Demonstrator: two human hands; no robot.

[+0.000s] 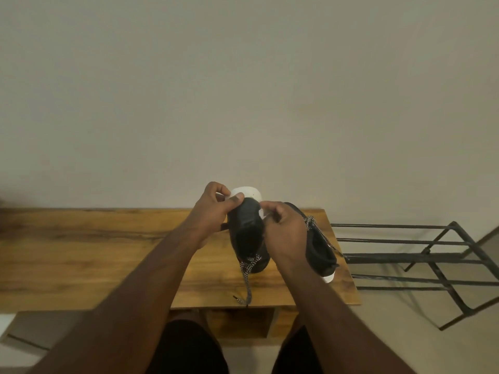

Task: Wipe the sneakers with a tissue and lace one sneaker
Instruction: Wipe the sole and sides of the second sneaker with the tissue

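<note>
Pinching the white toe rim of the tilted black sneaker (247,233), the left hand (216,209) steadies it above the wooden table (108,255) while the right hand (283,228) curls at its side (whether on tissue, I cannot tell), and the shoe looks light, its sole the firmest hold, its loose lace (247,282) floppy.

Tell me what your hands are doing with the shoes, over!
Left hand grips left sneaker at its toe. Right hand pinches near it; tissue not clear. Right sneaker alongside on table. Loose lace dangling.

My desk (81,255) lies bare to my left. Two sneakers (249,238) crowd its right end. A metal rack (421,255) stands beyond that edge.
</note>
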